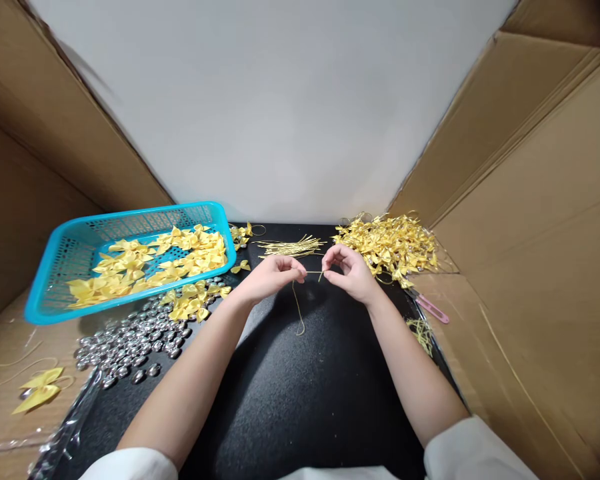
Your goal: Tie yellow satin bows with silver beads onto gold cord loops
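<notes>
Over the middle of the black work surface [300, 387], a thin gold cord [314, 272] runs taut between my two hands. My left hand [275, 277] pinches one part of it between thumb and forefinger, and a loop of the cord dangles below those fingers. Opposite, my right hand [349, 272] pinches the cord too, with a short end sticking out under the fingertips. Just behind the hands lies a bundle of cut gold cords [293, 247]. A heap of yellow ribbon bows [390, 243] with cords sits right of my right hand.
A blue plastic basket [45, 293] with yellow bows stands at left. Silver beads [135, 343] spread before it, some bows [190, 300] on top. Pink-handled snips [430, 308] and cord scraps [421, 333] lie at right. Cardboard walls [540, 153] flank the surface; one finished-looking bow [41, 389] lies far left.
</notes>
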{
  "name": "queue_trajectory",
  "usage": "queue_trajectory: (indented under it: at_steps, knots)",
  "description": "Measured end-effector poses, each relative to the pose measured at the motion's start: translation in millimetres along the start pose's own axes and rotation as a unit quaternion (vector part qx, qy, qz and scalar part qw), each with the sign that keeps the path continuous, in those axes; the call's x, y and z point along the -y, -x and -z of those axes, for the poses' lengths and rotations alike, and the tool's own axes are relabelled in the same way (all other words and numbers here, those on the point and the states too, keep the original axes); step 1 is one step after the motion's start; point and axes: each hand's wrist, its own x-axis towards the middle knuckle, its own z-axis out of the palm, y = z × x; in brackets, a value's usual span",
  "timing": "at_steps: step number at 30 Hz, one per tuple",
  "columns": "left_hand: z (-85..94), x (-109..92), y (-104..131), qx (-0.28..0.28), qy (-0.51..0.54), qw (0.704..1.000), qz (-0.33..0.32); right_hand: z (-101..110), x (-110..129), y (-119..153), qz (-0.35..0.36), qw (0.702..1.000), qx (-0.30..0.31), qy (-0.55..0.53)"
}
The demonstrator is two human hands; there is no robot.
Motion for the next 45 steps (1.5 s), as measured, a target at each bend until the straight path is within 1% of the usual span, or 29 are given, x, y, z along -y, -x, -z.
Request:
queue_trajectory:
  at_steps: [4, 7, 10, 13, 17, 19, 22, 24, 27, 31, 34, 37, 41, 45]
  knots:
    - [1.8, 1.7, -0.3, 0.003, -0.004, 1.000, -0.006, 1.1, -0.6, -0.1, -0.003, 1.000, -0.006, -0.002]
    - [2.1, 1.3, 1.0, 0.029, -0.005, 0.999, -0.013, 0.4, 0.4, -0.1, -0.005, 1.000, -0.008, -0.003]
    - [-0.2, -0.7, 2.7, 0.045, -0.025, 0.997, -0.053, -1.1, 2.3, -0.1, -0.006, 1.000, -0.011, -0.006]
    - [-5.0, -3.3, 4.2, 0.022, -0.051, 0.992, -0.117, -2.1, 4.3, 0.2, -0.005, 1.000, -0.017, -0.010]
    - [-11.4, -5.2, 6.5, -0.040, -0.095, 0.977, -0.186, -2.5, 6.9, 1.1, 0.001, 1.000, -0.023, -0.012]
    - [-13.9, -5.8, 7.7, -0.062, -0.116, 0.968, -0.213, -3.1, 8.3, 1.7, 0.004, 1.000, -0.027, -0.013]
    - [-17.2, -7.0, 9.3, -0.081, -0.132, 0.961, -0.231, -5.2, 10.8, 3.2, 0.010, 0.999, -0.033, -0.016]
    - [-19.3, -8.2, 10.1, -0.077, -0.129, 0.961, -0.232, -6.9, 12.7, 4.6, 0.012, 0.999, -0.038, -0.021]
    - [-22.2, -9.9, 11.1, -0.047, -0.094, 0.972, -0.212, -9.1, 15.9, 6.5, 0.009, 0.998, -0.043, -0.042]
    - [-25.2, -12.0, 12.9, 0.008, -0.002, 0.983, -0.183, -10.9, 20.2, 7.6, 0.002, 0.996, -0.046, -0.082]
    - [-26.8, -16.1, 16.3, 0.021, 0.087, 0.984, -0.157, -13.0, 23.5, 8.2, 0.004, 0.993, -0.057, -0.106]
    - [-27.6, -24.2, 22.3, 0.013, 0.128, 0.983, -0.130, -17.0, 27.3, 9.4, 0.000, 0.989, -0.069, -0.129]
    - [-26.9, -34.9, 29.6, -0.026, 0.082, 0.988, -0.126, -22.4, 33.0, 11.9, 0.010, 0.985, -0.080, -0.151]
    - [-25.3, -36.7, 30.6, -0.053, 0.049, 0.986, -0.149, -25.3, 37.0, 14.1, 0.036, 0.985, -0.089, -0.146]
